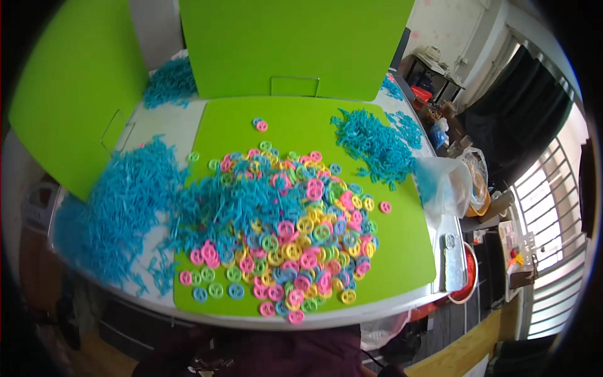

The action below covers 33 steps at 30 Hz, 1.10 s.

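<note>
Green boards close off the scene: a bright green panel [295,44] stands upright behind the white tabletop [169,129], and a second green panel [72,88] leans at the left. Beyond the right edge the room shows a barred window [553,207], a dark curtain [521,107] and a cluttered shelf further back. A flat green mat [402,251] covers most of the tabletop.

Neither hand is in view, so whether the left hand or the right hand is open or closed on anything is not shown; only a dark maroon garment [282,352] of the person appears at the lower edge of the view. With no hand to measure from, places are given from that near edge.

Closest to the person, on the mat, lies a heap of small plastic wheels [295,251] in pink, yellow, green and blue, each a ring with spokes. A few wheels lie loose at the front rim of the mat, and one pink wheel [261,125] sits apart near the far side. Over the left part of the heap spreads a tangle of blue plastic sticks [232,201]. A larger pile of blue sticks [119,207] covers the left of the tabletop, another blue pile [374,144] lies at the far right of the mat, and a fourth blue pile [169,81] sits at the far left corner. A clear plastic bag [446,185] slumps off the right edge
</note>
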{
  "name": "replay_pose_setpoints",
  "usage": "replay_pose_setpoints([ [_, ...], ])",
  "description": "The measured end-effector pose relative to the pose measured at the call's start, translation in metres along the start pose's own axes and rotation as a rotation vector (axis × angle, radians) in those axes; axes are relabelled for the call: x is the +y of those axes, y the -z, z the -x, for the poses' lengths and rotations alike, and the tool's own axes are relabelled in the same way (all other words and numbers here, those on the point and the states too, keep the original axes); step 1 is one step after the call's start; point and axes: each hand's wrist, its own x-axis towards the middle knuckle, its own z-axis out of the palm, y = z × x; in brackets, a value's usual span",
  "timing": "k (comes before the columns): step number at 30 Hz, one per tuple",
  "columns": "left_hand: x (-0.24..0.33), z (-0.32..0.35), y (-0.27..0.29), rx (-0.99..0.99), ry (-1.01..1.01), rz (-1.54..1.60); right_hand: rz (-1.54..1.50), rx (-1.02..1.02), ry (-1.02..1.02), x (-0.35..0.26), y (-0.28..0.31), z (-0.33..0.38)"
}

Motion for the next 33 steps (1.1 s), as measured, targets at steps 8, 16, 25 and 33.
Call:
replay_pose_setpoints([
  [8, 0.025, 0.014, -0.049, -0.053, -0.053, -0.102, 0.265, -0.321, 0.182, -0.108, 0.074, -0.033],
  [16, 0.08, 0.077, -0.009, -0.099, -0.125, -0.169, 0.444, -0.643, 0.312, -0.22, 0.064, -0.075],
  [25, 0.208, 0.1, 0.064, 0.95, -0.824, 0.325, 0.234, -0.394, 0.942, -0.309, -0.065, -0.115],
  [33, 0.294, 0.067, 0.103, 1.431, -0.837, -0.431, 0.366, -0.092, 1.444, -0.372, -0.195, -0.16],
])
